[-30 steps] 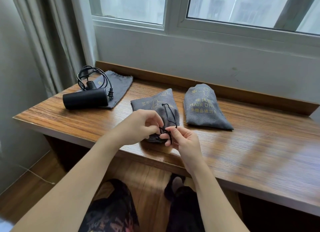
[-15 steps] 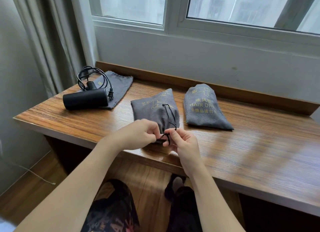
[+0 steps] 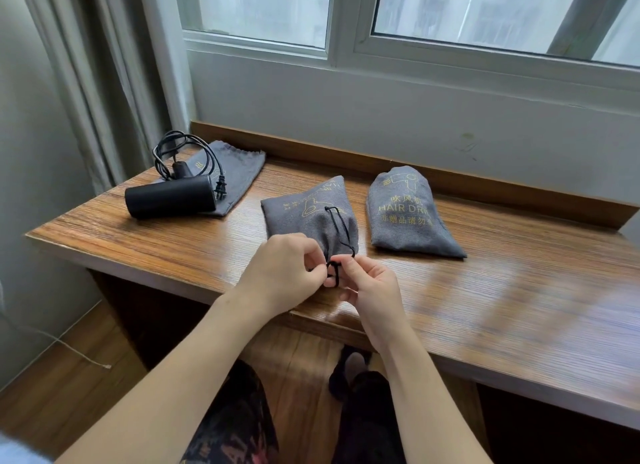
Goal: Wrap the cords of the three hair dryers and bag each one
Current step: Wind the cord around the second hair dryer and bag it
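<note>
Middle bag [image 3: 308,214]: grey cloth pouch with yellow print, bulging, lying on the counter [image 3: 519,290] with its gathered mouth toward the near edge. All places below are given relative to this bag.
Drawstring [image 3: 337,228]: black cord, looped over the top of the bag and running down to its mouth, where it ends between the two hands.
Left hand [image 3: 280,276]: at the bag's near end, on the left of the mouth; fingers curled, thumb and fingertips pinching the black cord at the mouth.
Right hand [image 3: 370,287]: at the bag's near end, on the right of the mouth, touching the left hand; thumb and forefinger pinch a small loop of the same cord, other fingers loosely curled.
Right bag [image 3: 405,214]: just beside the middle bag on its right, apart from it, filled, printed "HAIR DR…" with Chinese characters; mouth end pointing to the near right.
Hair dryer [image 3: 169,198]: black, well to the left of the bag, lying on its side, unbagged.
Power cord [image 3: 183,152]: coiled loosely behind the dryer, plug [image 3: 220,186] at the dryer's right end.
Flat bag [image 3: 235,172]: empty grey pouch, left and behind, partly under the dryer and cord.
Window [image 3: 415,13]: behind the bag, above the white wall.
</note>
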The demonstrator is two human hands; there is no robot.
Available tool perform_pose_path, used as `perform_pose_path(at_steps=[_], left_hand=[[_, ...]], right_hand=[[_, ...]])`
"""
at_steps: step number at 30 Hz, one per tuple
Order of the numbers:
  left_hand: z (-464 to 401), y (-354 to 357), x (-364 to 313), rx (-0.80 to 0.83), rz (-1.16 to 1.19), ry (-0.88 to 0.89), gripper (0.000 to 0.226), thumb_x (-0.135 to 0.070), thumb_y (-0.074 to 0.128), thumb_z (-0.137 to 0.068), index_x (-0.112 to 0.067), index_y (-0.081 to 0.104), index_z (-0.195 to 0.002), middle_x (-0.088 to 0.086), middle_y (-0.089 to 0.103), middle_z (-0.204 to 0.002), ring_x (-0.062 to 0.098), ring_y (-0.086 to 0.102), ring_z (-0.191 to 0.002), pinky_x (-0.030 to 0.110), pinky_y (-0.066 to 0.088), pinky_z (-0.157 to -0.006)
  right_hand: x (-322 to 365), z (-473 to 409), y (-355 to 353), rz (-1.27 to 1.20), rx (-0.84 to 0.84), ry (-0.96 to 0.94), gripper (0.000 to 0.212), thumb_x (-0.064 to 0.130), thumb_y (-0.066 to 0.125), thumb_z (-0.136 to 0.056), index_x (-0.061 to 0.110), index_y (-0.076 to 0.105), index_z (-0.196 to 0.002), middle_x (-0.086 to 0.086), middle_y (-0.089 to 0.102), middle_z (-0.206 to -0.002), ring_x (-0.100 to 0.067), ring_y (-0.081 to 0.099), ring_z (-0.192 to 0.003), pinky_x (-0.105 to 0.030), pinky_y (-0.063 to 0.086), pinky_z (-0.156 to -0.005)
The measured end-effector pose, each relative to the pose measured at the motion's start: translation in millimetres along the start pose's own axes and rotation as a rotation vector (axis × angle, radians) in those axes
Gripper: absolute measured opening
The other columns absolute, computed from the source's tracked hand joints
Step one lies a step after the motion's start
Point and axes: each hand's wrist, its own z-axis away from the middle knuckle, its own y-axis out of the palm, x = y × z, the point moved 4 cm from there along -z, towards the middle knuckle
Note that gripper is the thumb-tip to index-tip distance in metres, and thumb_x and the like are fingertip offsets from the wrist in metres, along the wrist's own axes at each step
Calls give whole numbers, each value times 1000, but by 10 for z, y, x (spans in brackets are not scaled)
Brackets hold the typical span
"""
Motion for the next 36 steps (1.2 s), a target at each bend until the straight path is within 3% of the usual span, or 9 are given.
perform_pose_path(at_steps=[8,15,19,22,24,27,29,31,36], left_hand=[[7,35,4,-52,90,-85,7,-20,76,-75,-24,69,-74,-9,70,-70,8,65,-72,28,52,-72],[2,80,32,-9,190,-173,7,-15,74,-78,-21,74,-75,-10,70,-68,5,65,-65,33,58,-67],[8,87,20,83,209,-217,19,-13,63,-84,-25,77,-87,-8,74,-76,2,63,-61,19,52,-65],[15,66,-7,89,269,-239,7,-30,74,-78,-26,78,-83,-11,73,-72,-3,63,-63,15,48,-61],[18,72,-18,82,246,-240,21,-44,81,-71,-27,75,-82,-12,71,-73,-4,62,-69,15,44,-60],[-6,88,-27,67,208,-226,13,-38,80,-75,-29,74,-83,-11,71,-73,-4,62,-67,13,44,-58],[-20,113,-2,64,313,-230,3,-26,75,-82,-26,74,-80,-8,72,-69,0,66,-63,24,55,-60],[-13,139,49,48,470,-297,11,-19,70,-88,-22,69,-77,-1,72,-67,12,71,-65,32,58,-52],[73,186,168,-70,1078,-593,15,-18,52,-101,-15,58,-88,5,66,-84,9,61,-60,24,48,-42]], right_hand=[[-8,-16,11,-108,100,45,36,-18,38,-88,-1,68,-96,-15,72,-81,-22,70,-73,-19,49,-56],[-23,-24,21,-82,61,8,24,-15,53,-90,1,70,-90,-13,71,-76,-19,69,-70,-20,53,-57],[0,4,21,-101,17,20,18,-15,63,-83,0,72,-89,-11,74,-77,-16,71,-69,-19,54,-58],[9,12,8,-128,-30,32,13,-12,70,-79,0,71,-84,-12,73,-76,-16,70,-67,-20,55,-56],[9,17,7,-100,-57,28,13,-11,72,-79,1,70,-82,-11,73,-74,-16,70,-65,-20,54,-55],[9,33,7,-27,-90,2,10,-5,76,-79,1,69,-83,-9,73,-70,-16,71,-65,-19,53,-53],[9,35,2,-10,-109,-1,13,-2,79,-78,3,68,-84,-10,73,-71,-17,72,-67,-20,52,-53],[8,20,-17,16,-129,2,17,-1,80,-77,7,66,-84,-5,73,-72,-15,69,-67,-23,50,-54],[0,-4,-36,36,-166,-2,21,2,78,-79,16,63,-85,4,71,-71,-10,59,-60,-27,45,-55]])
